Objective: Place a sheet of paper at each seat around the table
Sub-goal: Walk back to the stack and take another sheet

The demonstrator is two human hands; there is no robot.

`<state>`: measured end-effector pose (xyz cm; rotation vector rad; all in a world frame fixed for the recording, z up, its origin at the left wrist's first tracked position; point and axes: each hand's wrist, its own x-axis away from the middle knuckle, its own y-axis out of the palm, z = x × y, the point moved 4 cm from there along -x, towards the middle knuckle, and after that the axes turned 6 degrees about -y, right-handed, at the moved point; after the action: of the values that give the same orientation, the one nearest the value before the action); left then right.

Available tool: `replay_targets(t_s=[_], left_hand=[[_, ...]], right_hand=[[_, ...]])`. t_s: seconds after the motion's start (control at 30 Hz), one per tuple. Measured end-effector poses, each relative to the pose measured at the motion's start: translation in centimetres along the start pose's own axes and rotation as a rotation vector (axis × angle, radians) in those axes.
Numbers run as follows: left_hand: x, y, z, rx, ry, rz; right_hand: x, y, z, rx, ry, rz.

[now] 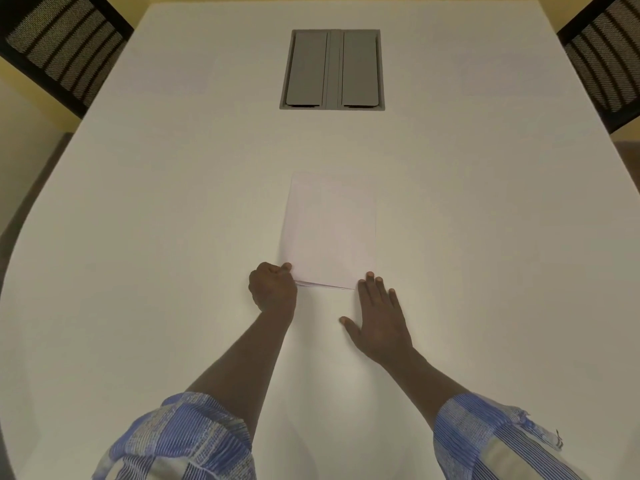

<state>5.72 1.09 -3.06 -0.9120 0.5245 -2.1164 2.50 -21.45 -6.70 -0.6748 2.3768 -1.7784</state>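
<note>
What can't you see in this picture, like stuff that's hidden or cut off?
- How many sheets are in the paper stack: too thin to count, and the left hand covers its near corner.
- The two chairs: only the backs show, cut by the picture's edges and the table.
- Under the grey panel: its lids are shut.
- Right hand: lies flat, palm hidden.
</note>
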Motion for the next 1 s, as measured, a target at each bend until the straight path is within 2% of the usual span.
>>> replay_targets(t_s=[0.37, 0.6, 0.73, 0.93, 1.0], left_hand=[[2.5, -0.8, 1.8, -0.124, 0.197, 0.042], [4.0, -1.3, 4.0, 0.061, 0.16, -0.049], [6.7, -2.0, 6.5, 0.201, 0.225, -0.124], [11.9, -4.9, 11.8, 0.336, 0.324, -0.256], [13.7, -6.7, 13.8, 0.386, 0.354, -0.269]], right_hand=[[-0.3, -0.4, 0.0, -0.002, 0.018, 0.004], [-1.2, -2.9, -1.1, -0.075, 0.11, 0.053], [-2.2, -7.8, -3.7, -0.109, 0.075, 0.22], [-1.5, -17.2, -6.8, -0.141, -0.017, 0.667], [-0.5, -20.4, -6.8, -0.11, -0.029, 0.742]])
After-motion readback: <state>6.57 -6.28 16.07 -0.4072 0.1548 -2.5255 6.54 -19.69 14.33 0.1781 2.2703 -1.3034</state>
